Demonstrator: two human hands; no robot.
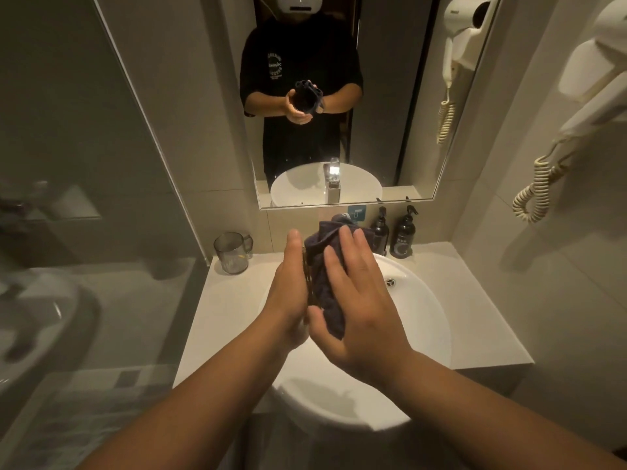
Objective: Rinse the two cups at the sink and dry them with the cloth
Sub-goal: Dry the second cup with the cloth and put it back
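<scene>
Over the white round sink [424,320], my left hand [291,286] holds a cup [308,283] of which only a thin dark edge shows between my palms. A dark blue cloth [325,262] is wrapped around and stuffed into it. My right hand [353,300] presses the cloth against the cup from the right, fingers spread over the fabric. The mirror reflection shows a dark cup with the cloth bunched at its mouth. A second cup [232,252], clear grey with a handle, stands upright on the white counter at the back left, apart from both hands.
Two dark pump bottles [403,235] stand at the back of the counter [224,317] right of the tap. A mirror [203,96] hangs above. A wall hairdryer [597,72] with a coiled cord is at the right. A glass partition borders the counter's left side.
</scene>
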